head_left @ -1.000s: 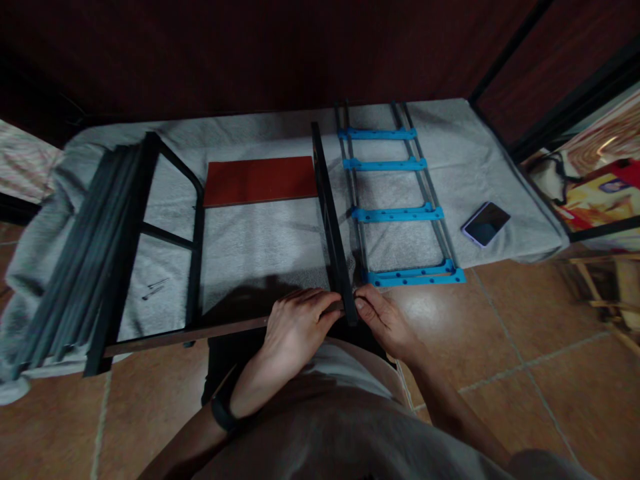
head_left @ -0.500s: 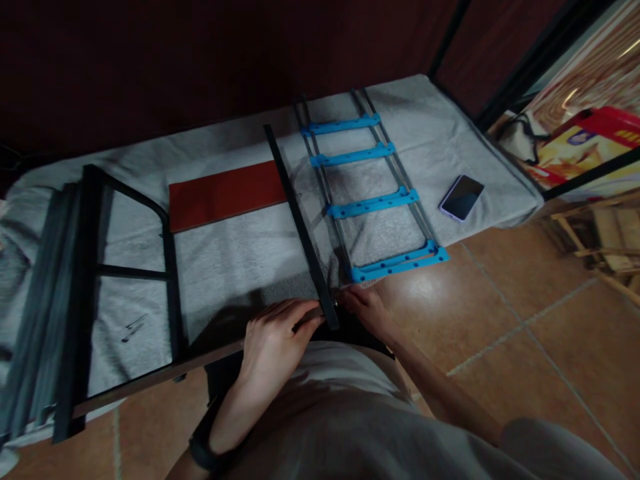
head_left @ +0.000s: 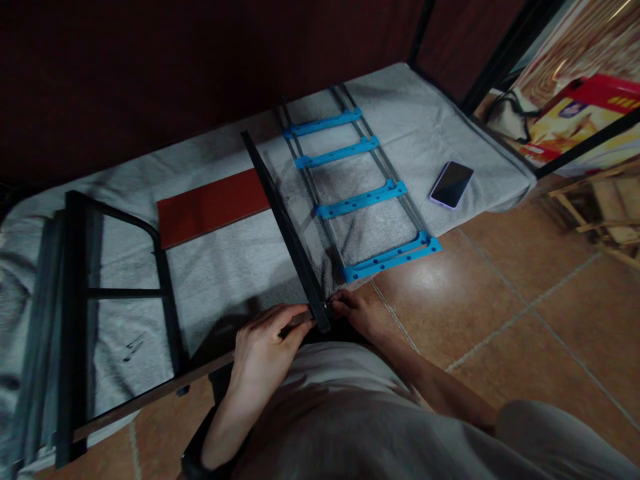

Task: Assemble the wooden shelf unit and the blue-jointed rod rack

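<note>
In the head view, the left hand (head_left: 263, 347) clasps the brown board (head_left: 205, 371), covering its end beside the black bar (head_left: 286, 232); at that bar's near end, the right hand (head_left: 354, 315) pinches a tiny, barely discernible metal piece (head_left: 326, 305).

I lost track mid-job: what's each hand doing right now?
Left hand: closed on the brown strip.
Right hand: fingertips at a small metal piece by the black bar; grip cannot be told.
</note>
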Demonstrator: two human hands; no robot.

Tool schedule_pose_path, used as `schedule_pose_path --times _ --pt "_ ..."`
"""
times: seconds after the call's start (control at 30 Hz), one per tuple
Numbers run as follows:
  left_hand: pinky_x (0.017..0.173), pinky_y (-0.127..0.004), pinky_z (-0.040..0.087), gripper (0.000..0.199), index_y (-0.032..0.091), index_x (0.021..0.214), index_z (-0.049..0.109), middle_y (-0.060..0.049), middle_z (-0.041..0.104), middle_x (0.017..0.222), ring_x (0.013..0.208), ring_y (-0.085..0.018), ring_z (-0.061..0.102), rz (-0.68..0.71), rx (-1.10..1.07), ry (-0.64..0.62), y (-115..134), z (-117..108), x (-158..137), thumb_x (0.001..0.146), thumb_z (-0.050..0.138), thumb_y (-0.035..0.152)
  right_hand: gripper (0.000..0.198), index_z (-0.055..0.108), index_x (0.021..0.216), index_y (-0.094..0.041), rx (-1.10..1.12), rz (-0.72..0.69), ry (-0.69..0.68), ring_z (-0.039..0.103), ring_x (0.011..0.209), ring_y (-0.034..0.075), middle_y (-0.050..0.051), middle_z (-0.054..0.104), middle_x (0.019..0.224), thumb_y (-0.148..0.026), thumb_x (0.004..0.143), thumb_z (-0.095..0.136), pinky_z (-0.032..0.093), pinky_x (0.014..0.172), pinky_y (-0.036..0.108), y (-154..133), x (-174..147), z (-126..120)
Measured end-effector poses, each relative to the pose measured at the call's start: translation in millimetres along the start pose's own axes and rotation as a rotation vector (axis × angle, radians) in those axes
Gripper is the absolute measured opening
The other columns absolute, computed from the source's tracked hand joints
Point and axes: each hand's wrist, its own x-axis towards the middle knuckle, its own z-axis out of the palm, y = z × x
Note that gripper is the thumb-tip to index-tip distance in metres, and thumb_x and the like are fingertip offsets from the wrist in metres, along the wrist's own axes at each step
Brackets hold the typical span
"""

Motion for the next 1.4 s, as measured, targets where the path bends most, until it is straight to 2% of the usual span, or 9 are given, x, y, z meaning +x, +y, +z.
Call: schedule_pose_path --times 0.07,0.2,0.4,0.57,0.67,0.83,0.97,1.17,1.4 --pt "0.071 -0.025 0.057 0.011 0.025 0.093 0.075 0.001 0.079 0.089 0.077 -0.017 0.074 -0.010 -0.002 -0.010 0 0 1 0.088 0.067 0.030 0.031 0.058 0.085 -0.023 0.018 -0.012 -0.001 0.055 0.071 0.015 -0.002 0.058 0.074 -0.054 0.089 0.059 0.048 0.069 0.028 3 1 2" --pt "0.071 -0.025 0.056 0.010 0.025 0.093 0.075 0.002 0.078 0.086 0.076 -0.016 0.074 -0.032 0.000 -0.066 0 -3 4 0.087 0.067 0.029 0.038 0.055 0.082 -0.024 -0.130 -0.017 0.055 0.049 0.068 0.014 -0.003 0.052 0.072 -0.060 0.094 0.048 0.042 0.065 0.026 7 2 7" --pt "0.072 -0.025 0.055 0.016 0.024 0.098 0.074 0.000 0.078 0.094 0.083 -0.017 0.073 -0.026 -0.008 -0.172 0 -9 9 0.088 0.065 0.031 0.043 0.048 0.072 -0.024 -0.270 0.001 0.079 0.045 0.060 0.013 -0.004 0.046 0.063 -0.059 0.096 0.043 0.034 0.061 0.026 -1 8 11" --pt "0.078 -0.028 0.055 0.023 0.024 0.100 0.074 -0.002 0.076 0.103 0.093 -0.019 0.073 -0.015 0.029 -0.272 0 -10 11 0.093 0.054 0.035 0.040 0.056 0.083 -0.023 -0.193 -0.011 0.052 0.051 0.067 0.014 -0.002 0.053 0.070 -0.057 0.098 0.042 0.039 0.064 0.025 4 3 13" --pt "0.082 -0.029 0.055 0.028 0.024 0.101 0.073 -0.004 0.076 0.106 0.096 -0.020 0.072 -0.012 0.051 -0.285 -2 -9 11 0.095 0.050 0.038 0.040 0.060 0.087 -0.021 -0.094 -0.002 0.016 0.053 0.067 0.013 -0.002 0.056 0.071 -0.057 0.097 0.045 0.041 0.063 0.024 13 4 15" --pt "0.084 -0.031 0.053 0.030 0.024 0.101 0.072 -0.004 0.075 0.106 0.098 -0.022 0.071 -0.001 0.082 -0.307 -2 -9 10 0.097 0.046 0.040 0.041 0.058 0.075 -0.021 -0.129 0.027 0.044 0.049 0.060 0.012 -0.003 0.052 0.063 -0.056 0.094 0.047 0.037 0.060 0.024 13 9 15" --pt "0.082 -0.034 0.051 0.029 0.023 0.102 0.068 -0.006 0.074 0.109 0.101 -0.024 0.070 -0.025 0.204 -0.348 2 -9 11 0.097 0.042 0.036 0.040 0.055 0.070 -0.022 -0.138 0.034 0.038 0.051 0.061 0.013 -0.002 0.054 0.063 -0.053 0.094 0.049 0.037 0.061 0.025 7 10 14" --pt "0.080 -0.035 0.048 0.024 0.022 0.095 0.063 -0.007 0.072 0.104 0.098 -0.026 0.068 -0.042 0.291 -0.444 4 -9 14 0.097 0.041 0.031 0.038 0.059 0.076 -0.021 -0.066 0.042 0.021 0.054 0.060 0.013 -0.001 0.057 0.064 -0.051 0.095 0.046 0.041 0.059 0.025 10 10 17" --pt "0.085 -0.035 0.048 0.026 0.021 0.101 0.064 -0.008 0.071 0.108 0.101 -0.024 0.067 -0.008 0.228 -0.444 -1 -9 15 0.096 0.040 0.031 0.033 0.051 0.076 -0.022 0.051 0.002 0.061 0.057 0.060 0.012 -0.003 0.057 0.064 -0.052 0.092 0.050 0.046 0.057 0.023 16 11 22"
